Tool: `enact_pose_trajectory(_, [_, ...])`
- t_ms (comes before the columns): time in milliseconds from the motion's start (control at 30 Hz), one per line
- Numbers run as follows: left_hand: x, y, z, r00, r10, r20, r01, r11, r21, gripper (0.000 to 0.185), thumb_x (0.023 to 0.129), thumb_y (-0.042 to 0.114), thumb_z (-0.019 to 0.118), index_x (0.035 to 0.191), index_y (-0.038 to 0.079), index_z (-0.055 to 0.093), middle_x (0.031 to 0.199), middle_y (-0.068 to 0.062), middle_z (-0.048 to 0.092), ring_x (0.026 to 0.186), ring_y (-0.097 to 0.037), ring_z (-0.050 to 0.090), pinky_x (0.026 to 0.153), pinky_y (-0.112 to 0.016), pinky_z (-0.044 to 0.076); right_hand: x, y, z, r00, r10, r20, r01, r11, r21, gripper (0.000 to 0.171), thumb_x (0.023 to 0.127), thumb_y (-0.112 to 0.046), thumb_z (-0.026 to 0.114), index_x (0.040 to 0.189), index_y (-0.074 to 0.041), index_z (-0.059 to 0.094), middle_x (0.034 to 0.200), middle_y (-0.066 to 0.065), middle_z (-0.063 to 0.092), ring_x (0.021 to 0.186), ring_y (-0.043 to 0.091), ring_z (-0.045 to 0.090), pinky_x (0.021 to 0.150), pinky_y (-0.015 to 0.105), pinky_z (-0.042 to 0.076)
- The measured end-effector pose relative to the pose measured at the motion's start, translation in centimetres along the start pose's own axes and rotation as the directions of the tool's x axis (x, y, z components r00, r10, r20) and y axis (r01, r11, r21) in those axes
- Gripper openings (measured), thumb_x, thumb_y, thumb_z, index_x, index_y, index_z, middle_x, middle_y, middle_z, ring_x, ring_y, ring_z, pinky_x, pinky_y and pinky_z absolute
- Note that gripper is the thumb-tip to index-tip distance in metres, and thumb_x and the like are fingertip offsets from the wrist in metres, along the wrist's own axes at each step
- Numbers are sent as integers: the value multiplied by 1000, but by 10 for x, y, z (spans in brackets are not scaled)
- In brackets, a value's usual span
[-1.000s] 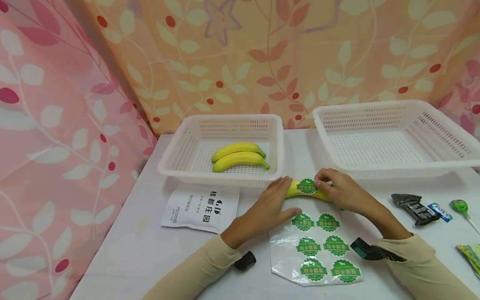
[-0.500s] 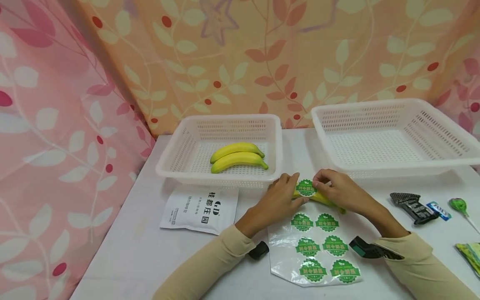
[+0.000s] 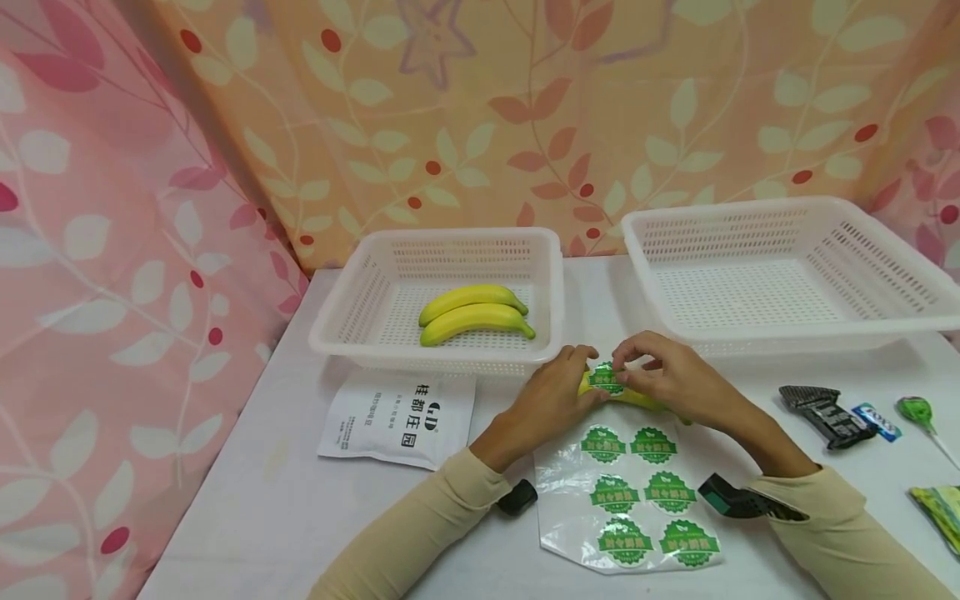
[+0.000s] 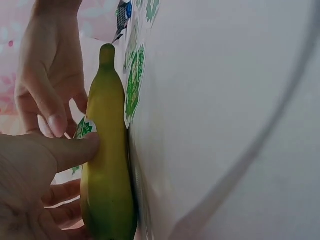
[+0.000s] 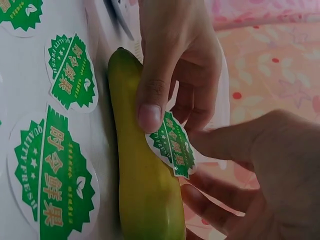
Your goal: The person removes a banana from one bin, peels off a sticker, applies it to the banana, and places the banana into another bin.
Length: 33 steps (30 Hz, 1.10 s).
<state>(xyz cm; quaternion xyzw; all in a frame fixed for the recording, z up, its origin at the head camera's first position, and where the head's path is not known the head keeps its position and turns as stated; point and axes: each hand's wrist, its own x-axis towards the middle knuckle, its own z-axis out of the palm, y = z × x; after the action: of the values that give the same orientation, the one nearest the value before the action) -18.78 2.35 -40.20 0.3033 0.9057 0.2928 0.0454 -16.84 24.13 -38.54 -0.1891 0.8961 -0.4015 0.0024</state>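
Observation:
In the head view my left hand (image 3: 547, 400) holds a yellow banana (image 3: 637, 398) by its left end, over the upper part of a sticker sheet (image 3: 562, 517). The left wrist view shows my left thumb on the side of the banana (image 4: 106, 170), its tip at the edge of a round green-and-white sticker (image 5: 172, 145). That sticker lies against the banana's upper side, partly covered by fingers. My right hand (image 3: 675, 379) has its thumb and bent index finger at the sticker's right edge. Several more green stickers are on the sheet below.
Two bananas (image 3: 476, 317) lie in a white basket (image 3: 551, 292) at the back left. A second white basket (image 3: 750, 336) stands at the back right. A white pouch (image 3: 397, 417) is left of the hands. Black packets (image 3: 828, 417) and a green lollipop (image 3: 917, 410) lie to the right.
My left hand has shifted rightward along the banana, with its thumb now on the banana's near side. My right thumb and index finger have moved slightly left with the sticker's edge.

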Motion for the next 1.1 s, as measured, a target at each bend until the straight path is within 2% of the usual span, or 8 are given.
enact_pose_trajectory(100, [0, 0, -1, 1000, 6, -6, -6, 1000, -18, 52, 103, 29, 73, 146, 10, 52, 128, -7, 63, 108, -15, 65, 92, -26, 53, 0, 3, 2, 997, -70, 43, 72, 996, -43, 24, 94, -17, 83, 116, -15, 75, 123, 2, 71, 120, 28, 62, 102, 60, 50])
enact_pose_trajectory(200, [-1, -1, -2, 1000, 17, -7, -18, 1000, -15, 47, 103, 30, 73, 141, 12, 55, 123, -5, 63, 100, -14, 64, 87, -25, 52, 0, 6, 3, 994, -99, 46, 104, 986, -129, 34, 89, -21, 87, 121, -13, 77, 123, 3, 72, 120, 29, 63, 102, 56, 49])
enact_pose_trajectory(367, [-1, -1, -2, 1000, 26, 0, -26, 1000, 5, 37, 103, 31, 73, 135, 14, 64, 114, -2, 61, 84, -10, 55, 75, -22, 45, 0, 7, 3, 996, -93, 18, 94, 972, -216, 37, 87, -25, 90, 118, -10, 79, 116, 4, 74, 112, 28, 66, 96, 52, 52])
enact_pose_trajectory(633, [-1, -3, -4, 999, 46, -27, -45, 999, 22, 35, 101, 28, 76, 131, 13, 68, 117, -1, 64, 88, -9, 56, 79, -20, 48, 0, 1, 4, 998, -60, 37, 68, 943, -325, 41, 89, -31, 87, 121, -5, 78, 116, 9, 76, 108, 29, 69, 93, 53, 56])
enact_pose_trajectory(867, [-2, -3, -7, 1000, 4, 8, -4, 999, -52, 27, 100, 27, 77, 123, 15, 67, 114, 4, 62, 90, -8, 58, 80, -20, 48, 1, 8, 1, 991, -126, 37, 131, 948, -289, 33, 86, -22, 90, 112, -4, 80, 106, 3, 78, 99, 23, 72, 87, 48, 59])
enact_pose_trajectory(1100, [-2, -4, -10, 999, -14, 36, 17, 995, -96, 25, 101, 26, 76, 120, 15, 64, 117, 5, 61, 92, -8, 59, 81, -20, 48, -1, 12, -7, 991, -122, 46, 130, 962, -241, 29, 87, -25, 90, 108, -7, 83, 105, 0, 79, 96, 19, 71, 81, 40, 60])
